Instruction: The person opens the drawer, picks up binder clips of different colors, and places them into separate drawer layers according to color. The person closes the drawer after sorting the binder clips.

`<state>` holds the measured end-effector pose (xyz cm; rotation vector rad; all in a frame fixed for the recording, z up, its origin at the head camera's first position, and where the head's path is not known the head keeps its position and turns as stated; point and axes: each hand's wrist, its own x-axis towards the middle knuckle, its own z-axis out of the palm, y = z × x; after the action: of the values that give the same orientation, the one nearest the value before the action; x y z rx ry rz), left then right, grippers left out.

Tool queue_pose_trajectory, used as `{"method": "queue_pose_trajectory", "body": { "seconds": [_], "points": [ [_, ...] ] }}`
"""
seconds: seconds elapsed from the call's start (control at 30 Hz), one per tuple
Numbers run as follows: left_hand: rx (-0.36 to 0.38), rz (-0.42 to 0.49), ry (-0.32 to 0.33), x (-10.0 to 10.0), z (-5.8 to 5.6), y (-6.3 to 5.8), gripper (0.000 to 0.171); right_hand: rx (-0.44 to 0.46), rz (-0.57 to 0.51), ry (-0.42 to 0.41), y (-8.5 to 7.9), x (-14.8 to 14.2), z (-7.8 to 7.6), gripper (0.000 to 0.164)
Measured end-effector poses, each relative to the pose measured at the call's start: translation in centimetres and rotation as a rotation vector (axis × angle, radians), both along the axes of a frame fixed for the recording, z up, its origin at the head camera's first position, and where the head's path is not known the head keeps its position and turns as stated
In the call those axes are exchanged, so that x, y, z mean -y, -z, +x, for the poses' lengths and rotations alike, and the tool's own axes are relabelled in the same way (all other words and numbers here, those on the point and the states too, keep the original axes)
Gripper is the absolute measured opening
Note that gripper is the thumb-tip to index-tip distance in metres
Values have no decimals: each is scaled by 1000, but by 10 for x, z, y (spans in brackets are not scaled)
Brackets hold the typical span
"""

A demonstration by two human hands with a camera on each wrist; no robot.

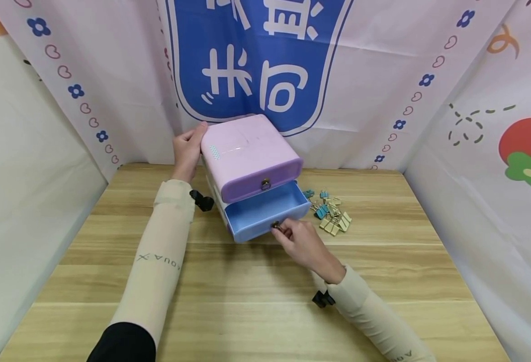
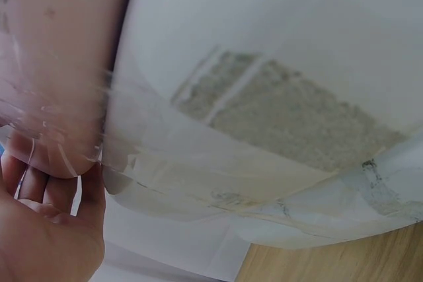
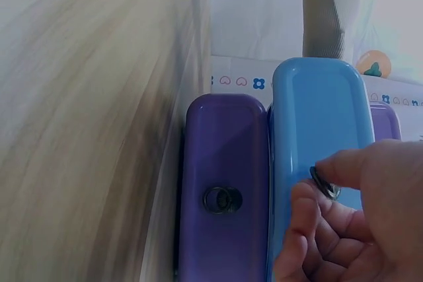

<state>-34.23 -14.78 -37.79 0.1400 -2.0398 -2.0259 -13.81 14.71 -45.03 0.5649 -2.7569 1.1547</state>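
A small drawer box with a pink top (image 1: 252, 148) stands near the back of the table. Its blue drawer (image 1: 256, 229) is pulled out, showing a bare blue inside. By its metal ring pull (image 3: 325, 184), the drawer is pinched between thumb and fingers of my right hand (image 1: 305, 246). My left hand (image 1: 187, 155) grips the box's rear left corner; in the left wrist view its fingers (image 2: 59, 193) bend around the back edge. Below the blue drawer, a purple drawer (image 3: 225, 137) with its own ring is flush in the right wrist view. The upper purple drawer front (image 1: 247, 186) is closed.
Several gold and teal binder clips (image 1: 333, 218) lie in a heap just right of the box. The wooden table (image 1: 229, 301) is enclosed by a printed cloth backdrop (image 1: 374, 90) close behind the box and by white cloth at both sides.
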Motion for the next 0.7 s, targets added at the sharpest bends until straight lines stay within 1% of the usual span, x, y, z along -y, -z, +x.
{"method": "queue_pose_trajectory", "body": {
  "seconds": [0.2,0.43,0.57,0.7],
  "points": [
    [2,3,1,0,0,1,42,-17,34,-14,3,-7,1,15],
    [22,2,5,0,0,1,43,-33,118,-14,3,-22,0,7],
    [28,0,5,1,1,1,45,1,157,13,-1,-33,-3,4],
    [26,3,3,0,1,0,44,20,220,64,-9,-45,-8,10]
  ]
}}
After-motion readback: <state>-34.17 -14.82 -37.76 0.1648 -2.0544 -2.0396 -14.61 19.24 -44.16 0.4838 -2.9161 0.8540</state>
